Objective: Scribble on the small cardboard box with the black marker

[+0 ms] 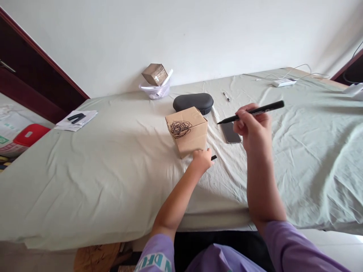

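Note:
A small cardboard box [187,130] wrapped in tape stands on the pale green sheet [113,158], with a dark scribble on its top. My left hand [202,159] rests against the box's near lower corner, fingers closed on a small black pen cap [213,157]. My right hand [251,126] is raised to the right of the box and grips a black marker [252,111], its tip pointing left toward the box. A dark phone [230,133] lies flat just beneath the marker.
A black oval case [193,102] lies behind the box. Farther back, a clear bag [155,90] holds another brown box [154,73]. Papers with a black object [76,119] sit at the left edge. A small pen [226,96] and a white power strip [283,82] lie at the back right.

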A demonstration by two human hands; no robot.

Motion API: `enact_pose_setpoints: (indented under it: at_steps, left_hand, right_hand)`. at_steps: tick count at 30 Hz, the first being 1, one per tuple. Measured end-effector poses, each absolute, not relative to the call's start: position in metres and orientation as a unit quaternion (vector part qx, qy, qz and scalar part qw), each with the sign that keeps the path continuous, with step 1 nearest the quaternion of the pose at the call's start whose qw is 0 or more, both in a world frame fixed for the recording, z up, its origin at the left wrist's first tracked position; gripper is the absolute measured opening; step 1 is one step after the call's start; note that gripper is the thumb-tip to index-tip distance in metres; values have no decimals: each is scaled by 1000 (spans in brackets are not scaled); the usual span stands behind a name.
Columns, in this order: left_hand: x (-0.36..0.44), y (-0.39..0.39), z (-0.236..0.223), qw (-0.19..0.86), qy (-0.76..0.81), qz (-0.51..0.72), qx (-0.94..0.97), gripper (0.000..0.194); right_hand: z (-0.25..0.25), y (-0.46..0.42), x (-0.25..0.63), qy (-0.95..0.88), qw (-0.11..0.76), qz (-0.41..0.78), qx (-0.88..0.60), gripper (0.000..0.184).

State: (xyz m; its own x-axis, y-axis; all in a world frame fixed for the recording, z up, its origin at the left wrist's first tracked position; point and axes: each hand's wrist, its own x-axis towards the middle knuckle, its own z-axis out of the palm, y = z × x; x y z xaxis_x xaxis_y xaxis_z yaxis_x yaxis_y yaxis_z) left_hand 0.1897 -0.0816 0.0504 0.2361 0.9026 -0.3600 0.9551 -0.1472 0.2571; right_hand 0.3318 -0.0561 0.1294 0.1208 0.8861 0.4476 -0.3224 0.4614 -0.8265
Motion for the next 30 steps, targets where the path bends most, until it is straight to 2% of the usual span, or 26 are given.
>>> enact_pose_setpoints:
  at_steps: [3, 5, 6, 7, 8, 9, 10, 13, 18, 21, 25, 28, 30]
  left_hand:
    - [138, -100, 89, 243, 578, 24, 779, 44]
    - [90, -107, 104, 258, 480, 291, 787, 39]
    - [66, -106, 105, 202, 460, 427, 752, 44]
    - [44, -101, 101, 136, 452, 530, 704, 64]
    - [26, -92, 93, 107, 459, 569, 674, 97]
    - [12, -81, 81, 111, 484, 568, 656, 126]
    - [4, -68, 67, 140, 513, 550, 644, 144]
    - [4, -34, 25, 268, 517, 503, 638, 161]
    - [27, -19, 2, 347, 446, 520, 640, 158]
    - [29, -21, 2, 349, 447, 531, 630, 159]
    - [26, -20, -1, 355, 443, 531, 629, 157]
    - [25, -17, -5, 348, 440, 531, 635, 156]
    - [24, -16, -7, 347, 435, 532, 638, 158]
  right_hand:
    - [127, -59, 322, -511, 678, 451, -275, 25]
    - [127, -56, 316, -531, 663, 464, -253, 17]
    - [129, -52, 311, -545, 650, 472, -241, 15]
    - [130, -47, 305, -561, 634, 480, -231, 16]
    - [133, -39, 296, -575, 618, 486, -225, 19]
    - [135, -30, 285, -588, 603, 492, -222, 21]
    - [137, -20, 272, -599, 591, 491, -225, 19]
    - [138, 14, 232, -647, 553, 464, -245, 13]
    - [129, 45, 199, -744, 439, 426, -270, 5]
    - [123, 47, 201, -765, 414, 403, -285, 12]
    - [117, 47, 201, -766, 467, 336, -286, 11]
    - [115, 46, 200, -718, 531, 316, -321, 27]
    - [116, 45, 201, -706, 534, 334, -325, 30]
